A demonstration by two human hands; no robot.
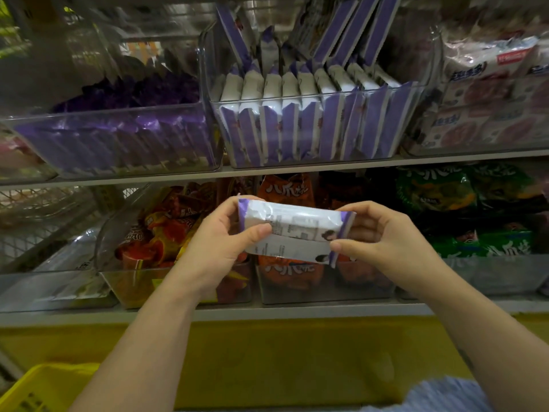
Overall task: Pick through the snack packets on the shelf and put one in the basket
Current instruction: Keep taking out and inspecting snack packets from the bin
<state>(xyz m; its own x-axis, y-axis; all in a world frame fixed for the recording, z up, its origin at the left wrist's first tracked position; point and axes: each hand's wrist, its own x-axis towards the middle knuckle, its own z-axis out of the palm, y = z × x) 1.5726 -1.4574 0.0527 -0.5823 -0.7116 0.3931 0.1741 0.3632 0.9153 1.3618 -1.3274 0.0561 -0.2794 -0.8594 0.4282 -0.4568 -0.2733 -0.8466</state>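
Down in the bottom-left corner sits the yellow basket, only its corner in view, well apart from the action. Up on the top shelf, far left, a clear bin of dark purple packets. Below that, on the lower shelf, a jumble of orange packets in another clear bin.

Now the centre: the left hand grips the left end of the chosen packet, thumb pressed across its front, fingers curled round behind. The packet is white with purple ends, held level in mid-air in front of the lower shelf, its printed back facing the camera. Straight above it, the middle bin stands packed with matching white and purple packets on edge, a few more leaning behind them.

The right hand has the packet's right end, thumb and fingertips pinching the purple seam. So both hands are on it, and it is not in the basket.

Further right, green packets on the lower shelf, and pink and white packets in the top-right bin.
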